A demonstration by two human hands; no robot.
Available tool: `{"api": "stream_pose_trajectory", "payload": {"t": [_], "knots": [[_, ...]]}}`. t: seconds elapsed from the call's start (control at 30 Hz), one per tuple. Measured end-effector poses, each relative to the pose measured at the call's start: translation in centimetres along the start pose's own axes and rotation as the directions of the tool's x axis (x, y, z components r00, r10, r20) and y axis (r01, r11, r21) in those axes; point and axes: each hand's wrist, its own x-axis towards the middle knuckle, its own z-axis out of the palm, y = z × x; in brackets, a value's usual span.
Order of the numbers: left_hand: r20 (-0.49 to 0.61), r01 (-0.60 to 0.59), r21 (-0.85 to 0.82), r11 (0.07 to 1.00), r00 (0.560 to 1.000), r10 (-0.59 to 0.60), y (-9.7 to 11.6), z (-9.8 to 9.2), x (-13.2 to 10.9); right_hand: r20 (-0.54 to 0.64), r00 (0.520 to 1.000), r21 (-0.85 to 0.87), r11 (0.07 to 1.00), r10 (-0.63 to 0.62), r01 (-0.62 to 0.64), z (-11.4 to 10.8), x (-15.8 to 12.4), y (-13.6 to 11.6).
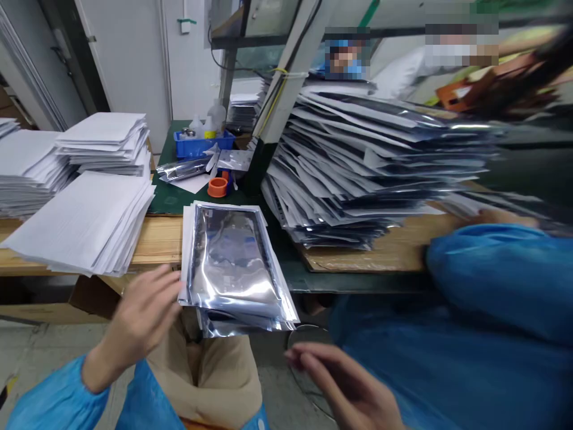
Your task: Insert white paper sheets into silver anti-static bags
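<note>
At the tabletop [156,239] edge, the open left hand [138,319] touches shiny bags [233,269]; the right hand [344,382] hangs open below

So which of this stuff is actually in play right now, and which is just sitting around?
In play:
left hand, at the edge of the small foil bag stack
right hand, open, holding nothing
big foil bag pile

Lying about:
white paper stacks
blue tray with bottles
orange cap

packing workshop, stacked foil bags [358,173], paper piles [85,221]
</note>
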Motion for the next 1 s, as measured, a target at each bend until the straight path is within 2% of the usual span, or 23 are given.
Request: {"api": "stream_pose_trajectory", "payload": {"t": [0.03, 0.07, 0.1, 0.13, 0.2, 0.27, 0.33, 0.4, 0.47, 0.5, 0.57, 0.67, 0.73, 0.8, 0.83, 0.9, 0.97, 1.0], "knots": [[0.186, -0.087, -0.037, 0.995, 0.978, 0.093, 0.4, 1.5, 0.7, -0.065, 0.998, 0.012, 1.000, 0.003, -0.003, -0.1, 1.2, -0.4], [0.309, -0.150, -0.068, 0.986, 0.937, 0.164, 0.7, 3.0, 1.5, -0.102, 0.995, 0.030, 1.000, 0.011, -0.008, -0.1, 2.3, -0.6], [0.385, -0.193, -0.107, 0.975, 0.896, 0.220, 0.7, 4.3, 2.2, -0.126, 0.992, 0.054, 0.998, 0.024, -0.018, 0.0, 3.3, -0.7], [0.415, -0.208, -0.141, 0.968, 0.875, 0.248, 0.7, 5.4, 2.9, -0.136, 0.990, 0.083, 0.996, 0.039, -0.028, 0.2, 4.0, -0.7], [0.436, -0.198, -0.198, 0.960, 0.860, 0.267, 0.3, 6.8, 3.8, -0.121, 0.991, 0.134, 0.990, 0.058, -0.042, 0.5, 4.9, -0.7], [0.430, -0.144, -0.234, 0.962, 0.871, 0.235, 0.1, 7.3, 4.1, -0.122, 0.991, 0.172, 0.984, 0.061, -0.039, 0.6, 5.3, -0.6], [0.390, -0.052, -0.268, 0.962, 0.907, 0.157, 0.0, 7.3, 4.3, -0.161, 0.985, 0.216, 0.976, 0.061, -0.025, 0.6, 5.6, -0.7], [0.308, 0.048, -0.333, 0.942, 0.949, 0.060, 0.2, 6.9, 4.8, -0.216, 0.973, 0.292, 0.956, 0.078, -0.011, 0.6, 6.2, -1.0], [0.213, 0.139, -0.397, 0.907, 0.975, -0.056, 0.6, 6.3, 5.8, -0.224, 0.967, 0.390, 0.920, 0.124, -0.028, 0.8, 6.9, -1.7], [0.171, 0.174, -0.416, 0.892, 0.979, -0.112, 0.8, 6.0, 6.3, -0.186, 0.970, 0.437, 0.897, 0.157, -0.061, 0.9, 7.3, -2.1], [0.122, 0.218, -0.428, 0.877, 0.975, -0.184, 1.2, 5.2, 7.4, -0.012, 0.978, 0.512, 0.841, 0.210, -0.175, 1.3, 8.2, -3.1], [0.153, 0.178, -0.433, 0.884, 0.981, -0.122, 1.8, 4.2, 8.3, 0.289, 0.928, 0.592, 0.718, 0.234, -0.366, 2.5, 9.3, -4.3], [0.240, 0.152, -0.449, 0.880, 0.970, -0.044, 1.8, 3.8, 8.3, 0.386, 0.893, 0.620, 0.651, 0.232, -0.438, 3.3, 9.8, -4.7], [0.307, 0.204, -0.457, 0.866, 0.950, -0.062, 1.3, 3.7, 7.9, 0.412, 0.882, 0.624, 0.634, 0.230, -0.457, 3.9, 9.9, -5.0], [0.295, 0.253, -0.454, 0.854, 0.947, -0.124, 0.8, 3.8, 7.7, 0.422, 0.880, 0.616, 0.644, 0.216, -0.454, 3.9, 9.7, -5.0], [0.166, 0.372, -0.435, 0.820, 0.928, -0.333, -0.8, 4.4, 7.1, 0.442, 0.884, 0.592, 0.691, 0.151, -0.414, 3.3, 8.9, -4.9], [0.052, 0.486, -0.381, 0.786, 0.860, -0.507, -2.8, 5.5, 6.6, 0.450, 0.891, 0.533, 0.781, 0.065, -0.327, 1.9, 7.3, -4.6], [0.060, 0.533, -0.336, 0.777, 0.835, -0.547, -3.8, 6.1, 6.3, 0.439, 0.898, 0.484, 0.832, 0.038, -0.272, 1.0, 6.4, -4.2]]}}
